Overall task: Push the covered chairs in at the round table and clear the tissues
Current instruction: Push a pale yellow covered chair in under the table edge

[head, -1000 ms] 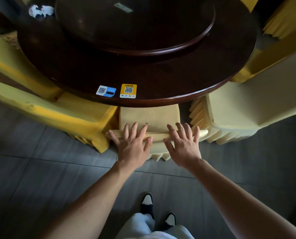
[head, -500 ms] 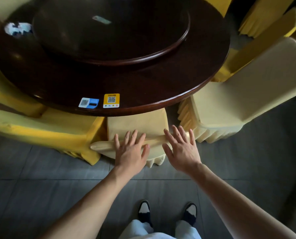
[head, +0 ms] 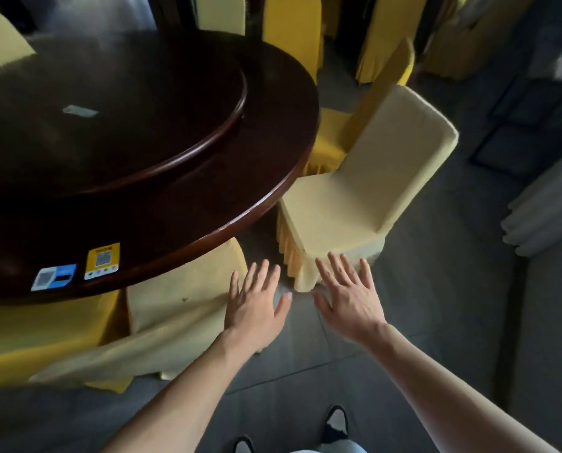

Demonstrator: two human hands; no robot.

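The dark round table [head: 266, 178] fills the upper left, with a raised turntable [head: 142, 119] on it. A pale cream covered chair [head: 188, 295] is tucked under the table's near edge. My left hand [head: 256, 305] hovers with straight, spread fingers at that chair's right end, off its back. My right hand [head: 351, 295] is spread flat over the floor, fingertips near the front corner of a second cream covered chair [head: 364, 191], which stands out from the table at an angle. No tissues are in view.
A yellow covered chair [head: 44, 338] sits tucked in at the left. More yellow chairs [head: 292, 34] stand behind the table and at the far right. Two QR stickers [head: 77, 269] lie on the table edge. Grey tile floor [head: 436, 322] is on the right; my shoes [head: 335, 423] below.
Both hands have lifted off the tucked chair's back and moved right. The view has swung right, bringing the angled cream chair to the centre; the tissues at the table's far left are out of view.
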